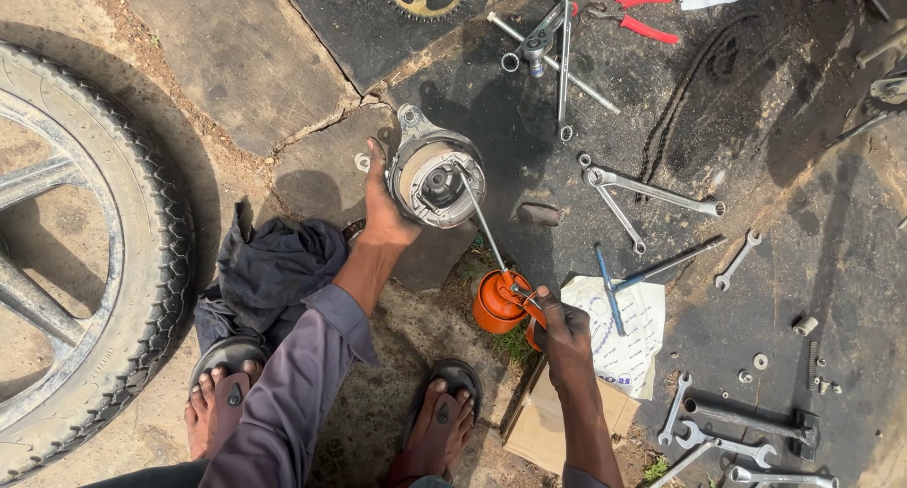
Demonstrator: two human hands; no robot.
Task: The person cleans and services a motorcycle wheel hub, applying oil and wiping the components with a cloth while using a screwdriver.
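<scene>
While the round brake drum plate (436,180) stands tilted on its edge on the cracked stone slab (312,167), the left hand (385,209) grips its left rim with fingers curled over the top, arm stretched forward. From the orange oil can (501,302) in the closed right hand (559,329) (nearer the body, lower right of the plate), a thin spout (482,222) runs up and left, its tip at the plate's hub. Spanners (624,200) lie scattered beyond, a tyre (142,261) at far left.
</scene>
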